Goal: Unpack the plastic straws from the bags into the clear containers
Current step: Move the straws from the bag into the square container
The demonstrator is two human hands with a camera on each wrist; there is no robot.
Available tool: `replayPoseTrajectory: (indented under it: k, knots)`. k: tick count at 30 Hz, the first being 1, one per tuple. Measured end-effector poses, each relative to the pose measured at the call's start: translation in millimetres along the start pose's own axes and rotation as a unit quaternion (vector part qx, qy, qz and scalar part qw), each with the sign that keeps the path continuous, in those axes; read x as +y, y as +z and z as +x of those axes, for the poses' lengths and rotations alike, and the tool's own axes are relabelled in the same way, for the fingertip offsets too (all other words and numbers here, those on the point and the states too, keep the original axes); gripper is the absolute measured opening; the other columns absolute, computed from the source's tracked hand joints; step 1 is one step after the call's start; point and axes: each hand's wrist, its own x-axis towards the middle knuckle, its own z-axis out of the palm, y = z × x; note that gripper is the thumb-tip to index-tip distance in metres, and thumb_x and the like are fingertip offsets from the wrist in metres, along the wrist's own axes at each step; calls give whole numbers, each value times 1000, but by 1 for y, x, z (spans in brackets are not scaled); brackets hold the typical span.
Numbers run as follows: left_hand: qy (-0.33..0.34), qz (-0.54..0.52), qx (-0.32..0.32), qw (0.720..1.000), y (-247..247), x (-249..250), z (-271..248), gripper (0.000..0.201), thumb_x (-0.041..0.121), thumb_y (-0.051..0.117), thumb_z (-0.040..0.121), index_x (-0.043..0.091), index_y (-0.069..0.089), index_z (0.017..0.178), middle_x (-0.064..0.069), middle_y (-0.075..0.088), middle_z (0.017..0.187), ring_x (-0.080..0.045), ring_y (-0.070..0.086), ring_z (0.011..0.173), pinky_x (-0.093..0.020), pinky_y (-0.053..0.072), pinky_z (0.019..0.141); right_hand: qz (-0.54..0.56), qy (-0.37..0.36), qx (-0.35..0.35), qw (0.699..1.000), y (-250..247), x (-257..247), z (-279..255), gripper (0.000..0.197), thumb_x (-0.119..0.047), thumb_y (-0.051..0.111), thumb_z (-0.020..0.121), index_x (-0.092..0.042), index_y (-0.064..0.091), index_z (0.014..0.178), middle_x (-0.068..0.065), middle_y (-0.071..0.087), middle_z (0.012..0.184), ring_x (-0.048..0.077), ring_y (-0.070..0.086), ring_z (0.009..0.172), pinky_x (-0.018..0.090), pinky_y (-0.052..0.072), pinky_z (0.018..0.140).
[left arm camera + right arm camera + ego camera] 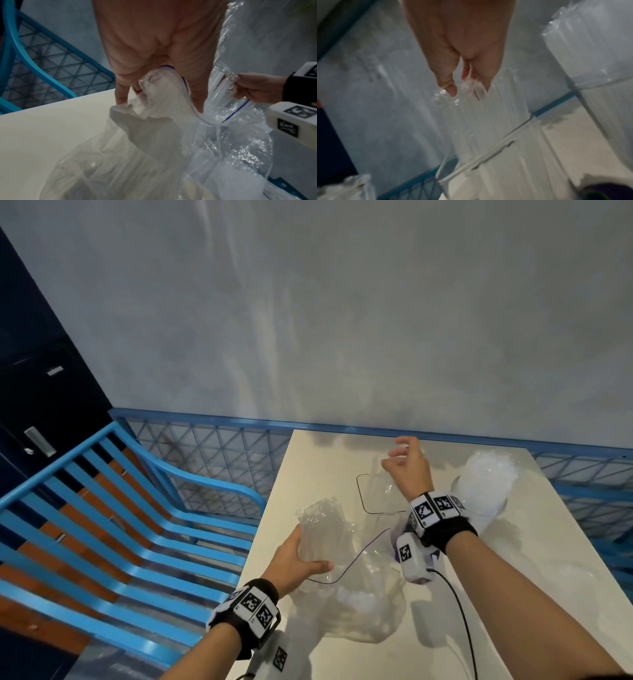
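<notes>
1. The straws are clear, thin plastic tubes, honestly hard to pick out against all the see-through plastic. In the right wrist view a bunch of them stands roughly upright in a clear container toward the back of the white surface.
2. The zip bag is clear with a thin blue seal line along its mouth, all crumpled, sitting at the near-left part of the surface just in front of that container. A second container to the right is packed with whitish straws.
3. Left hand: fingers and thumb curled around the bunched-up top of the bag, gripping it.
4. Right hand: raised over the container, thumb and fingertips pinching the tops of a few straws; the picture is blurry there.
5. Writing: nothing readable. Both wrist bands only carry black-and-white square marker patterns.
</notes>
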Motion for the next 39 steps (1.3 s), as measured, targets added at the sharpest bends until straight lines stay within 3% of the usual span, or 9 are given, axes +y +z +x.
replayPoseTrajectory:
  k: [4,6,10,13,17,23,30,35,39]
  knots:
    - [1,3,-4,1000,1,0,1,73,26,84,69,27,44,130,7,60,122,-16,56,115,-30,47,96,-78,-118,7,990,-11,-17,2,37,1,59,84,-3,55,121,12,61,117,23,57,108,20,37,91]
    - [2,3,-7,1000,1,1,1,73,26,83,69,28,44,130,7,59,121,-16,55,114,-29,46,94,-95,-156,30,983,-19,-29,0,23,0,56,87,-2,65,107,11,66,111,19,59,102,12,33,86]
    - [2,0,-6,1000,1,1,1,71,23,83,70,28,44,129,7,59,120,-16,55,113,-25,45,90,-15,-136,27,990,-23,-44,-26,15,-5,57,88,-9,70,95,5,71,93,16,64,85,16,47,77]
    - [6,5,-6,1000,1,2,1,66,19,82,72,28,44,126,6,58,117,-17,55,112,-25,44,89,1,-29,-132,991,-7,-26,-58,24,-21,67,86,-15,65,109,-2,68,97,13,63,89,9,48,77]
    - [13,-9,-9,1000,3,4,-2,64,14,80,74,32,44,123,12,60,114,-12,56,110,-17,44,81,11,98,-315,944,20,9,-102,72,-38,77,75,-23,42,135,-9,51,125,13,51,116,29,44,97]
    - [29,-29,-9,999,7,11,-3,71,7,81,70,26,49,131,10,64,118,-11,59,112,-19,47,85,-27,53,-212,975,43,33,-118,69,-45,80,60,-23,58,121,0,60,113,15,61,105,34,51,93]
    - [17,-36,11,999,4,14,-8,73,16,86,66,29,48,127,13,63,115,-10,58,108,-27,48,91,113,49,-137,983,19,23,-109,19,-20,72,82,-12,71,99,0,74,95,9,68,92,24,48,80]
    - [15,-22,-2,1000,10,15,-9,71,20,86,66,30,48,124,12,62,116,-11,58,109,-28,47,95,136,60,-100,984,7,15,-95,22,-29,68,85,-12,69,99,0,72,95,13,66,93,28,48,82]
    - [10,-15,-8,1000,12,14,-7,77,24,86,65,26,46,131,9,59,121,-14,55,115,-34,45,102,194,62,-79,976,-5,0,-82,12,-12,63,85,-2,69,82,6,71,80,19,68,83,33,49,85]
